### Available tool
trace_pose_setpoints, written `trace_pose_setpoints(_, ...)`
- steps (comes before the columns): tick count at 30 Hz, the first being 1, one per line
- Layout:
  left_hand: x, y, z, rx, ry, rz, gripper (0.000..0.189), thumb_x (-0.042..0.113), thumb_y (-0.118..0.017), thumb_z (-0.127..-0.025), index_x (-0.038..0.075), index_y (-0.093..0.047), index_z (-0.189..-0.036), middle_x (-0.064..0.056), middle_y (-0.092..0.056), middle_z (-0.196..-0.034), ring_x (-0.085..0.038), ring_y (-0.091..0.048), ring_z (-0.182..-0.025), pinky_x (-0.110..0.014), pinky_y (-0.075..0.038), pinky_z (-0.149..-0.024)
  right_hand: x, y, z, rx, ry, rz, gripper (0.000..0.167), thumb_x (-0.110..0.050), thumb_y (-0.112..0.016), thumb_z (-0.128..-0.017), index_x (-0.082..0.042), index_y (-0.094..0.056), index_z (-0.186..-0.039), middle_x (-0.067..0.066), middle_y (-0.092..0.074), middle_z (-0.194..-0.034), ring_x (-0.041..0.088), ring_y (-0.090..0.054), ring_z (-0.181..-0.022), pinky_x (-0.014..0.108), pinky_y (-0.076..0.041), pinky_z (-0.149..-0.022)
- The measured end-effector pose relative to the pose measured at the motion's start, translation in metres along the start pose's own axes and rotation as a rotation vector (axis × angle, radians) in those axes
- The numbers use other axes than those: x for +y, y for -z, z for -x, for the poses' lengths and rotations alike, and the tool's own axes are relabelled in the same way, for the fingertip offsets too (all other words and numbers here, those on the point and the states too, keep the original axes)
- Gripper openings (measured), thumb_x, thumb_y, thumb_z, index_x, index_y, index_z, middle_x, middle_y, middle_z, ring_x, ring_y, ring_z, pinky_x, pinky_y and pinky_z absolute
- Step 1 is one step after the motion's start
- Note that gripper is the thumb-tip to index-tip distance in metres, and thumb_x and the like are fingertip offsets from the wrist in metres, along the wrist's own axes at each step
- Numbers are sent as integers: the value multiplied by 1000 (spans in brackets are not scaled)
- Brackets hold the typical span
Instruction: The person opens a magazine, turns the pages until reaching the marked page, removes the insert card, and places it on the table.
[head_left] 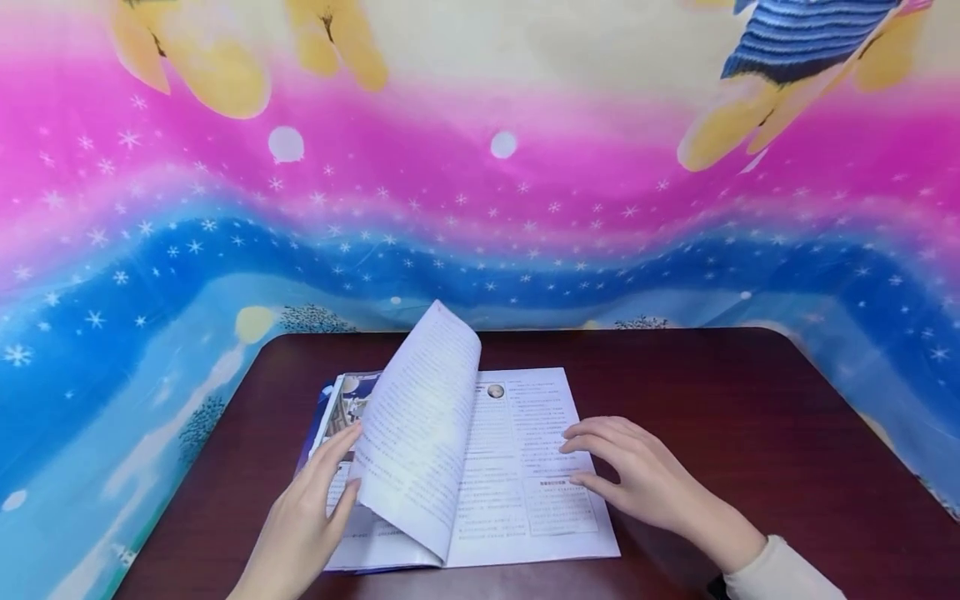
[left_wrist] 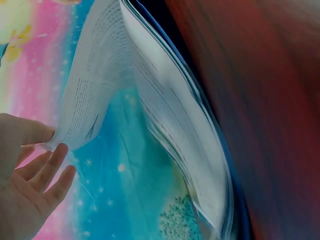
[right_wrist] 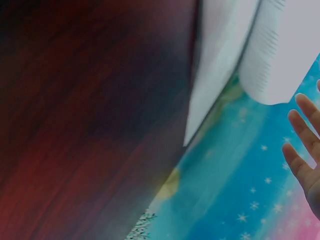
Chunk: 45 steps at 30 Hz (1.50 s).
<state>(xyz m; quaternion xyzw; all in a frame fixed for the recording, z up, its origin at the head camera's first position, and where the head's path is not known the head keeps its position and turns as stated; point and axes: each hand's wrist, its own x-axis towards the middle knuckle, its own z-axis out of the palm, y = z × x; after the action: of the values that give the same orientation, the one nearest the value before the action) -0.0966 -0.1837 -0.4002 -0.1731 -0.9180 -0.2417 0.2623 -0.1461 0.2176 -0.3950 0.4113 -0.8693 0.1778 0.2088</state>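
Observation:
An open magazine lies on the table, its white pages printed with small text. One page stands raised and curved, leaning toward the left side. At that page's free edge, my left hand holds it between thumb and fingers; the left wrist view shows the thumb at the edge of the sheet. My right hand hovers by the right edge of the magazine, fingers loosely spread and holding nothing. Part of a colour picture shows on the left side, partly hidden behind the raised page.
The dark reddish-brown table has rounded far corners. Behind and around it hangs a colourful cloth backdrop in pink and blue with snowflakes. A pale sleeve covers the right forearm.

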Motion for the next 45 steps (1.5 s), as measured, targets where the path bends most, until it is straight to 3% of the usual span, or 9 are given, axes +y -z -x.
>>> trace_pose_setpoints(7,-20,6,13,-54,-7,-56,74,-1,-81,-76,8,-50,-143,-8,-53,-142,-21,-65,-105,-43,-57,-72,8,-2,13,-71,-13,-5,37,-22,-85,-77,-21,-69,-110,-9,-65,-116,11,-60,-107,34,-47,-91)
trace_pose_setpoints(12,-29,12,23,-103,51,-85,67,1,-83,-75,8,-57,-136,-7,-57,-137,-22,-65,-104,-45,-56,-72,11,-2,24,-99,-6,-8,39,-24,-86,-77,-22,-69,-112,-8,-65,-118,12,-60,-108,37,-49,-89)
trace_pose_setpoints(16,-34,15,31,-177,102,-100,64,3,-86,-74,9,-58,-131,-8,-59,-133,-25,-65,-107,-46,-56,-72,11,-4,31,-116,-2,-7,39,-25,-86,-77,-23,-69,-113,-8,-64,-119,11,-60,-108,37,-48,-89)
trace_pose_setpoints(21,-40,16,38,-241,140,-138,62,6,-86,-74,8,-59,-129,-9,-61,-130,-21,-67,-98,-42,-57,-70,11,-7,37,-190,-43,-10,38,-28,-85,-79,-23,-69,-114,-9,-63,-122,11,-60,-111,38,-50,-88)
trace_pose_setpoints(27,-46,18,38,-416,236,-143,55,16,-82,-81,11,-60,-131,-8,-58,-135,-22,-66,-103,-45,-56,-76,12,-9,43,-312,-148,-28,41,-32,-81,-83,-25,-68,-120,-9,-60,-129,14,-59,-117,43,-51,-90)
trace_pose_setpoints(32,-50,19,40,-469,218,-190,54,24,-83,-81,10,-62,-128,-10,-62,-129,-30,-63,-112,-49,-53,-85,14,-11,47,-327,-153,-47,42,-32,-82,-82,-24,-67,-121,-7,-60,-131,16,-58,-118,44,-51,-91)
trace_pose_setpoints(39,-57,19,41,-530,224,-224,55,30,-84,-79,8,-63,-125,-11,-65,-123,-32,-63,-110,-51,-52,-86,16,-13,52,-341,-150,-46,47,-37,-82,-81,-25,-65,-123,-7,-57,-136,17,-56,-122,47,-50,-92)
trace_pose_setpoints(45,-61,18,40,-546,213,-241,56,33,-85,-77,8,-64,-122,-10,-65,-119,-31,-64,-107,-51,-52,-85,15,-13,52,-409,-201,-66,47,-37,-81,-83,-28,-64,-126,-6,-54,-140,20,-53,-126,50,-48,-95)
